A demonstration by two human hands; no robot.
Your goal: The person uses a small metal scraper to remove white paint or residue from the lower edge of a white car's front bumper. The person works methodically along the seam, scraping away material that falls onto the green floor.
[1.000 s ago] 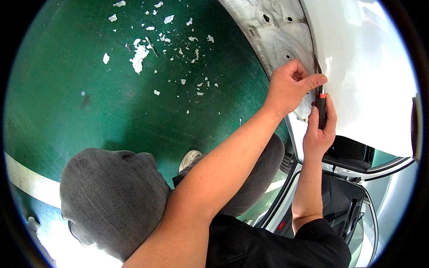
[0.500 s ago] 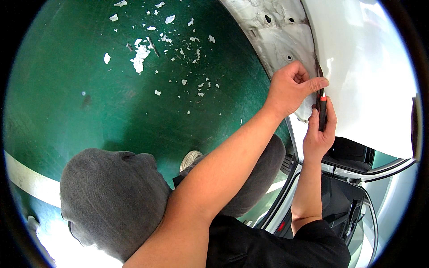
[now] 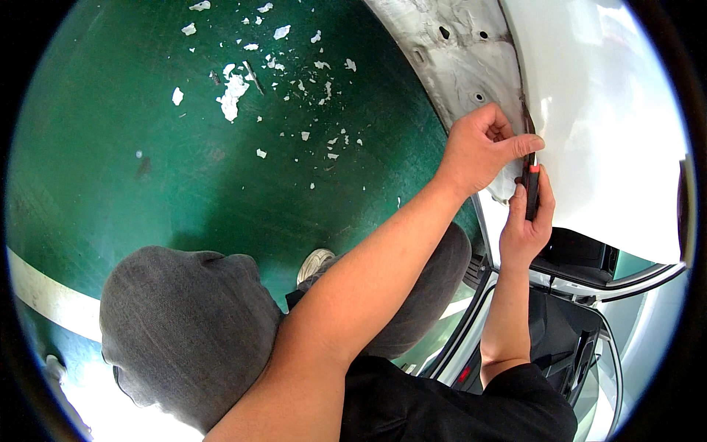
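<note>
- Little has moved since a second ago; both hands stay at the edge of the white car panel (image 3: 611,125), and the right hand has crept slightly up the seam
- The left hand (image 3: 479,151) presses on the panel's edge, thumb stretched along it and fingers curled; I cannot tell if it pinches anything
- The right hand (image 3: 524,225) is wrapped tight around a screwdriver (image 3: 531,191) with a black and red handle; the tool points up into the seam just below the left thumb
- Bare grey metal (image 3: 464,51) sits beside the panel; the green floor (image 3: 147,147) carries white paint chips (image 3: 232,96); grey knees (image 3: 184,324) are bent below
</note>
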